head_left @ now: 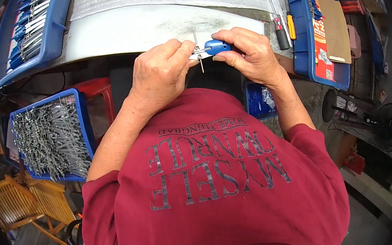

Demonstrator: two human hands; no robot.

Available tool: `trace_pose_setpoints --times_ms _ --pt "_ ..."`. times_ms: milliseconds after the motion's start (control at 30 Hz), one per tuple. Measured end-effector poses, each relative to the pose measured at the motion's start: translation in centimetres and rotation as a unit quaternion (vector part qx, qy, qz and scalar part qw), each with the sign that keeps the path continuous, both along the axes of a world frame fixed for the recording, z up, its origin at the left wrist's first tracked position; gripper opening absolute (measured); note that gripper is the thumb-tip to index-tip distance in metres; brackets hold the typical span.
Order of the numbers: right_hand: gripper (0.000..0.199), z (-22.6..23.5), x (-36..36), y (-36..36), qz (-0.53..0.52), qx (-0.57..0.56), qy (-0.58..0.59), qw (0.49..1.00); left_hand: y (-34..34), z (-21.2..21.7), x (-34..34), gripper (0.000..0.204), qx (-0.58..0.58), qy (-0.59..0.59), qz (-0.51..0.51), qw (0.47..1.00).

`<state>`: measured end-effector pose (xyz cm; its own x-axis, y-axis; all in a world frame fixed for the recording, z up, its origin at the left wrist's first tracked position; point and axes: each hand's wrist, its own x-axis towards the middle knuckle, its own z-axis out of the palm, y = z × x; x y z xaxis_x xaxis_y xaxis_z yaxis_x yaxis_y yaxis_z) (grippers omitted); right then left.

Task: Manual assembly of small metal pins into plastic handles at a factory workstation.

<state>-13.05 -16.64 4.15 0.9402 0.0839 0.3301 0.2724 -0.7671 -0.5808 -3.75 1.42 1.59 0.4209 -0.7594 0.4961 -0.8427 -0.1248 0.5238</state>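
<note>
Over the near edge of the white work surface (pixel 121 31), my left hand (pixel 158 71) pinches a small metal fitting (pixel 199 57) between thumb and fingers. A thin metal rod stands out from the fitting toward the far and near sides. My right hand (pixel 254 56) grips a blue plastic handle piece (pixel 217 47) between thumb and forefinger. The blue piece meets the metal part between my two hands, its narrow end facing left. My left fingers cover most of the metal part's left end.
A blue bin (pixel 87 128) of metal parts stands at left. Another blue bin (pixel 52 47) at far left holds blue-handled pieces. To the right are a black-and-red screwdriver (pixel 282 36), a yellow-handled screwdriver (pixel 291 27) and a blue bin (pixel 303 55) with cardboard. A wooden chair (pixel 7 202) sits lower left.
</note>
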Motion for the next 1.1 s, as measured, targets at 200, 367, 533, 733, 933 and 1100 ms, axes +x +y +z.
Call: trace_pose_setpoints --times_ms 200,367,533,733,933,1100 --pt "0.031 -0.07 -0.23 0.09 0.000 -0.005 -0.012 1.000 -0.03 0.06 -0.08 0.024 0.000 -0.002 -0.006 1.000" --pt "0.030 0.00 -0.35 0.15 0.000 -0.015 -0.006 1.000 -0.04 -0.11 -0.06 0.024 0.001 0.000 -0.007 1.000" --pt "0.031 -0.19 -0.34 -0.26 0.026 -0.006 -0.018 0.999 -0.06 0.05 0.11 0.023 0.004 0.009 -0.027 1.000" --pt "0.030 0.12 -0.30 -0.20 0.016 -0.016 -0.006 1.000 -0.30 0.02 0.38 0.022 0.000 0.001 -0.034 0.999" --pt "0.030 0.10 -0.36 0.02 0.007 -0.028 -0.002 1.000 -0.34 -0.08 0.11 0.022 0.004 0.002 -0.023 1.000" --pt "0.030 -0.03 -0.19 0.12 0.005 -0.004 -0.010 1.000 -0.43 0.11 0.21 0.023 0.000 -0.001 -0.020 1.000"
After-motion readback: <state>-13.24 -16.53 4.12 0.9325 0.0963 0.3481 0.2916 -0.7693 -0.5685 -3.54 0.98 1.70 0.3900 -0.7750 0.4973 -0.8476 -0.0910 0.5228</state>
